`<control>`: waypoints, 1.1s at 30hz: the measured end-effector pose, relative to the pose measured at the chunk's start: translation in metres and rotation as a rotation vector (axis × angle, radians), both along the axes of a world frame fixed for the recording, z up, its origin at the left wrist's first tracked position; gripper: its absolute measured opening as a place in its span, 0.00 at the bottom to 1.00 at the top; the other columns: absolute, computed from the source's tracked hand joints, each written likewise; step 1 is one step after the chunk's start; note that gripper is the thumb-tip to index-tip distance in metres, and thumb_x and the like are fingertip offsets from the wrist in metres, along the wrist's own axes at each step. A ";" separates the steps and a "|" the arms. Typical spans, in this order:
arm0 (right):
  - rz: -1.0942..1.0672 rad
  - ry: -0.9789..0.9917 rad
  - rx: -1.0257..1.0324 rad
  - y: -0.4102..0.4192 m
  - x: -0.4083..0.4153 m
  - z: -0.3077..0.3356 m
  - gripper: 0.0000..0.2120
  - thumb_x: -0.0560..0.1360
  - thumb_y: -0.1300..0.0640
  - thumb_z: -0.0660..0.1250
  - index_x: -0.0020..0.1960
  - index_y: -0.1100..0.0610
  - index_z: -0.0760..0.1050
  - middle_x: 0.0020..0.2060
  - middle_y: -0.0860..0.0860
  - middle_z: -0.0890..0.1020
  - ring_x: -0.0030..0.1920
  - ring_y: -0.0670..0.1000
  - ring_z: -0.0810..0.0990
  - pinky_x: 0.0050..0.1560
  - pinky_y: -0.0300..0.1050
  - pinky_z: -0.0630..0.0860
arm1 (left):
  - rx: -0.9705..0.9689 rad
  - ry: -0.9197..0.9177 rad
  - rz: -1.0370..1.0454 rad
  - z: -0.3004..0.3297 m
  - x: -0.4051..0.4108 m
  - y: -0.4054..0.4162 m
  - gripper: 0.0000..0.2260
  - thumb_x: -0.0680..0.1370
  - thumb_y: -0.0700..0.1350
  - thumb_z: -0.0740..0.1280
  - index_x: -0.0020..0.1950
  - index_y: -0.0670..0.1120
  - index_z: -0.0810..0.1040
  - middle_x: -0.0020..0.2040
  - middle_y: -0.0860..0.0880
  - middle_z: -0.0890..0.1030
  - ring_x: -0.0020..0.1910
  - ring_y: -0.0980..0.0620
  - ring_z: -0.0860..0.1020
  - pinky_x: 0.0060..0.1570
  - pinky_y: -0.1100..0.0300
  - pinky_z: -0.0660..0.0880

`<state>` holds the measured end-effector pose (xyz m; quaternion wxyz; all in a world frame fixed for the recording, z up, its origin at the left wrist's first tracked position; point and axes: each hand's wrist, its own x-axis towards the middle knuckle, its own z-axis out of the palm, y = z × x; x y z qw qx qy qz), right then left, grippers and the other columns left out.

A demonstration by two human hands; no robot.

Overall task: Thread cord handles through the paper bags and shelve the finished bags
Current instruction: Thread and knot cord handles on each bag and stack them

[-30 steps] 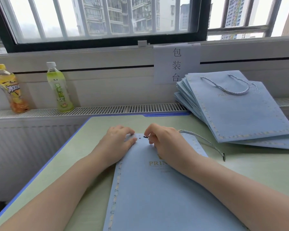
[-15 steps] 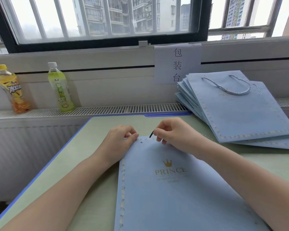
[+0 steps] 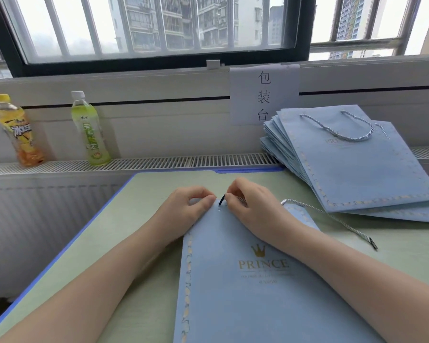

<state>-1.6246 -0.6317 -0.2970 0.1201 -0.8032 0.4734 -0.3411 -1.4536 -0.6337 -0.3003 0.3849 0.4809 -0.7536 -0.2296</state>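
Observation:
A flat light-blue paper bag (image 3: 245, 288) with a gold crown and "PRINCE" lies on the green table (image 3: 124, 243) in front of me. My left hand (image 3: 186, 209) pinches the bag's top edge beside a small punched hole. My right hand (image 3: 250, 206) pinches a grey twisted cord (image 3: 332, 219) near its black tip, which points down at that hole. The rest of the cord trails right across the table to its other black tip. A stack of blue bags (image 3: 352, 164) lies at the right, the top one with a cord handle.
Two drink bottles stand on the radiator ledge at the left, one orange-yellow (image 3: 18, 131) and one green (image 3: 89, 129). A paper sign (image 3: 264, 95) hangs on the wall under the window. The table's blue edge runs along the left.
The bag has shifted slightly right and toward me. My right hand has turned the cord's black tip from sideways to pointing down at the hole. The left hand stays on the top edge.

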 end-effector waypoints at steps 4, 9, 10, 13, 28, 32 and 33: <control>0.068 -0.009 -0.101 0.001 0.000 0.000 0.03 0.77 0.57 0.61 0.44 0.54 0.70 0.43 0.49 0.75 0.45 0.49 0.73 0.49 0.45 0.70 | 0.174 0.161 0.017 0.002 -0.001 0.004 0.08 0.79 0.44 0.64 0.43 0.41 0.78 0.36 0.49 0.80 0.33 0.58 0.76 0.36 0.64 0.72; 0.070 0.085 -0.391 0.003 0.004 0.000 0.10 0.73 0.54 0.57 0.43 0.60 0.73 0.39 0.52 0.74 0.35 0.52 0.70 0.36 0.49 0.71 | 0.240 0.298 0.021 0.004 -0.001 0.006 0.12 0.78 0.45 0.65 0.43 0.36 0.76 0.36 0.44 0.78 0.33 0.51 0.75 0.34 0.60 0.71; 0.065 0.093 -0.432 0.004 0.005 0.001 0.10 0.73 0.54 0.57 0.42 0.60 0.73 0.39 0.52 0.74 0.34 0.50 0.67 0.35 0.48 0.70 | 0.242 0.328 0.023 0.005 -0.001 0.007 0.12 0.78 0.44 0.65 0.42 0.35 0.75 0.37 0.43 0.77 0.33 0.51 0.75 0.33 0.61 0.71; 0.049 0.122 -0.497 0.006 0.006 0.002 0.08 0.71 0.55 0.57 0.41 0.58 0.72 0.38 0.51 0.74 0.35 0.48 0.64 0.34 0.47 0.70 | 0.226 0.405 0.017 0.007 0.000 0.008 0.11 0.76 0.40 0.67 0.35 0.40 0.72 0.39 0.46 0.80 0.33 0.52 0.76 0.35 0.60 0.72; 0.149 0.070 -0.257 0.009 0.006 0.000 0.04 0.75 0.56 0.65 0.45 0.56 0.72 0.45 0.49 0.71 0.45 0.49 0.69 0.46 0.48 0.71 | 0.386 0.487 -0.059 0.011 0.005 0.009 0.13 0.67 0.45 0.67 0.29 0.45 0.64 0.26 0.48 0.66 0.23 0.52 0.66 0.26 0.64 0.65; 0.193 0.006 -0.141 0.010 0.005 -0.001 0.03 0.75 0.56 0.67 0.46 0.53 0.72 0.46 0.47 0.71 0.49 0.48 0.70 0.51 0.44 0.68 | 0.434 0.443 -0.106 0.013 0.010 0.009 0.13 0.69 0.48 0.68 0.36 0.38 0.73 0.32 0.41 0.73 0.26 0.48 0.72 0.28 0.62 0.71; 0.196 0.005 -0.129 0.009 0.004 -0.002 0.03 0.74 0.56 0.67 0.46 0.53 0.73 0.46 0.47 0.71 0.49 0.48 0.70 0.52 0.44 0.69 | 0.451 0.416 -0.122 0.013 0.011 0.009 0.15 0.69 0.48 0.69 0.39 0.35 0.76 0.34 0.39 0.76 0.28 0.47 0.75 0.28 0.62 0.72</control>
